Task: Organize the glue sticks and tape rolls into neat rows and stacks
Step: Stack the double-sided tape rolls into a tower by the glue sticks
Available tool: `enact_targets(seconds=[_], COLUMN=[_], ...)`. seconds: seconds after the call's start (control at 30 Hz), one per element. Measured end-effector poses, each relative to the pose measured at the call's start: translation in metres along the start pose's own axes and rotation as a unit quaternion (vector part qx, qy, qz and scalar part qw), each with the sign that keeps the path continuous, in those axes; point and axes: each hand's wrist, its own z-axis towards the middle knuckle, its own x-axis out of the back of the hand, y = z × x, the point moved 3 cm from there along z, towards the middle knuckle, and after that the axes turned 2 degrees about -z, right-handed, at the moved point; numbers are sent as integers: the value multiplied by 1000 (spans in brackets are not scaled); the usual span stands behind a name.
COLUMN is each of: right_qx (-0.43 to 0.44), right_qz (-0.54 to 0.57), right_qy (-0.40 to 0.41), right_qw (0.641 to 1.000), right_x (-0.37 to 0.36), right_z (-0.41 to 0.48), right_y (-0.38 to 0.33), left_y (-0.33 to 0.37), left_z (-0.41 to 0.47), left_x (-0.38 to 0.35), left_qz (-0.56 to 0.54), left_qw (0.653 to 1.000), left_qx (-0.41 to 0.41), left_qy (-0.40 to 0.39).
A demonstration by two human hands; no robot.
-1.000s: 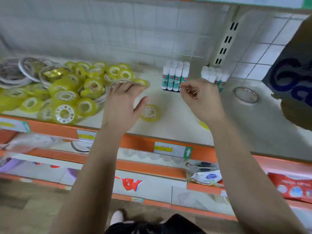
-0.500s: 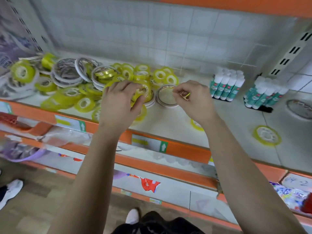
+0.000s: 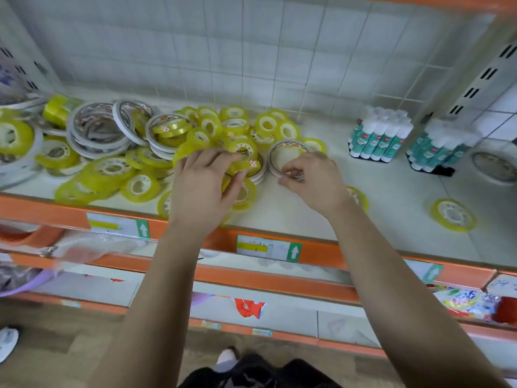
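Note:
A loose heap of yellow tape rolls (image 3: 207, 127) and thin white-rimmed tape rings (image 3: 98, 130) covers the left half of the white shelf (image 3: 391, 197). My left hand (image 3: 201, 186) lies over the heap's right edge, its fingers curled round a yellow roll (image 3: 246, 152). My right hand (image 3: 313, 177) pinches the near rim of a thin white tape ring (image 3: 282, 152) lying flat on the shelf. Two upright blocks of green-and-white glue sticks (image 3: 377, 135) (image 3: 442, 147) stand at the back right. Single yellow rolls (image 3: 453, 214) (image 3: 358, 197) lie flat near the front.
An orange shelf lip (image 3: 316, 250) with price labels (image 3: 268, 247) runs along the front. A tiled back wall (image 3: 251, 51) closes the shelf. Another thin ring (image 3: 492, 166) lies at the far right. Lower shelves hold packets (image 3: 467, 301). A shoe (image 3: 8, 343) shows on the floor at left.
My view swung left from the glue sticks to the tape heap. Both hands dropped onto the rolls; the right hand now grips the white ring's rim.

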Motion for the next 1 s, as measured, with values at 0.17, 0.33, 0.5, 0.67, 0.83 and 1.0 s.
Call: enact_targets(seconds=[0.17,0.33,0.5,0.67,0.83,1.0], right_qx=[13,17,37,62,78,78], right_qz=[-2,29,74,92,94,104], right_qy=[1,97,157,156,162,162], right_qw=[1000,995,984,981,979,978], right_x=[-1,14,29,23,8,-3], right_z=[1,2,11,28,45,57], right_y=[0,-2,-25,-55,-78,-88], left_y=[-5,-14,-28,-62,-113,-149], left_z=[-1,4,11,16,33,51], left_x=[2,12,23,40,56,63], left_qz=[-22,-27,-33,-21,25,100], left_qw=[1000,1000,999,999,999,995], left_qx=[-4,5,12,18,22,22], left_qy=[4,4,8,19,13,-20])
